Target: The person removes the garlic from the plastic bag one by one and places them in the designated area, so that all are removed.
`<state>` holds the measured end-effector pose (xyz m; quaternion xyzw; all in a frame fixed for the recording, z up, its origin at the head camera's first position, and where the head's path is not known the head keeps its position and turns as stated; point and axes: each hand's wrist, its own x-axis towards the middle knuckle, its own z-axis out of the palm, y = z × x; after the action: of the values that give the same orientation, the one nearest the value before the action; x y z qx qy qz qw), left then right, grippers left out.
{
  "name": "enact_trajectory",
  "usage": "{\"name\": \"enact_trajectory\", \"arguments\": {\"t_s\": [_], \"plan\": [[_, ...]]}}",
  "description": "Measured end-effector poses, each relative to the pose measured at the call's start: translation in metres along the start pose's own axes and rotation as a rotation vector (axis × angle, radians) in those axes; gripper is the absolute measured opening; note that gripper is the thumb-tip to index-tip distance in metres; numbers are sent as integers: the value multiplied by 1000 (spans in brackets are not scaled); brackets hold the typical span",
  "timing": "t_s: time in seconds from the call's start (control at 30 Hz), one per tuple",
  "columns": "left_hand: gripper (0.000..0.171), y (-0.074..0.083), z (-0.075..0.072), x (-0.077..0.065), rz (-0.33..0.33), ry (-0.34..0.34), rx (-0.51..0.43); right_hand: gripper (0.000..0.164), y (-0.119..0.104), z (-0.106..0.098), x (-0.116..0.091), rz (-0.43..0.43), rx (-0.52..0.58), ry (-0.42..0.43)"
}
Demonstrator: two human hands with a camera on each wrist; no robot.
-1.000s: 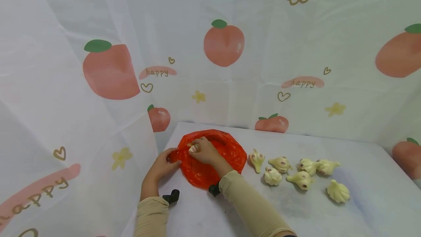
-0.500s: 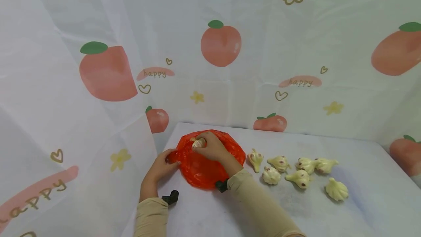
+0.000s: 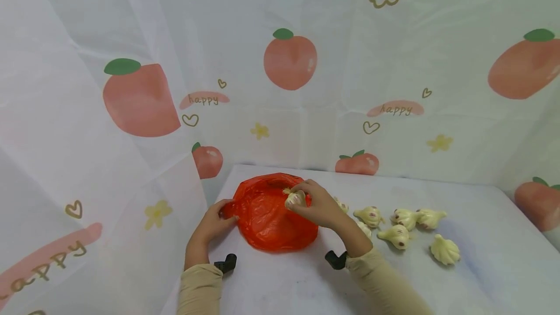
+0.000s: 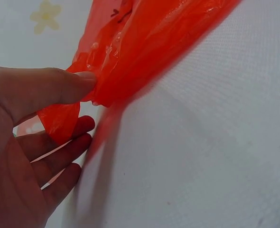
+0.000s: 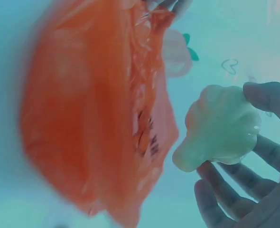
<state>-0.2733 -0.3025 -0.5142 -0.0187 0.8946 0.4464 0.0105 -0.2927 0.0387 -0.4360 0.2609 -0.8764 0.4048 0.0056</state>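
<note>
A red plastic bag (image 3: 273,222) lies on the table with its mouth spread wide. At its left edge, my left hand (image 3: 216,225) pinches the plastic between thumb and fingers; the left wrist view shows the thumb (image 4: 76,85) over a fold of the bag. My right hand (image 3: 321,205) holds a pale garlic bulb (image 3: 295,199) over the bag's right side. In the right wrist view the bulb (image 5: 225,126) sits between thumb and fingertips, its stem pointing away from the palm. Black print (image 5: 147,133) shows on the bag there.
Several more garlic bulbs lie loose to the right on the white table (image 3: 302,286), among them one bulb (image 3: 445,250) apart at the far right. Two bulbs are partly hidden behind my right hand. A fruit-print white curtain (image 3: 245,125) stands behind and to the left.
My right hand has lifted the garlic bulb out from the bag's left interior and carried it right, to the bag's right side. My left hand keeps its grip on the bag's edge.
</note>
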Motion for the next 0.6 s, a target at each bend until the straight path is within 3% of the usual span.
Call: {"name": "enact_trajectory", "arguments": {"t_s": [0.2, 0.47, 0.6], "plan": [[55, 2, 1, 0, 15, 0, -6, 34, 16, -12, -33, 52, 56, 2], [55, 4, 0, -1, 6, -1, -1, 32, 34, -20, -63, 73, -144, 26], [56, 4, 0, -2, 3, -3, 0, 31, 38, -24, -73, 48, -183, 54]]}}
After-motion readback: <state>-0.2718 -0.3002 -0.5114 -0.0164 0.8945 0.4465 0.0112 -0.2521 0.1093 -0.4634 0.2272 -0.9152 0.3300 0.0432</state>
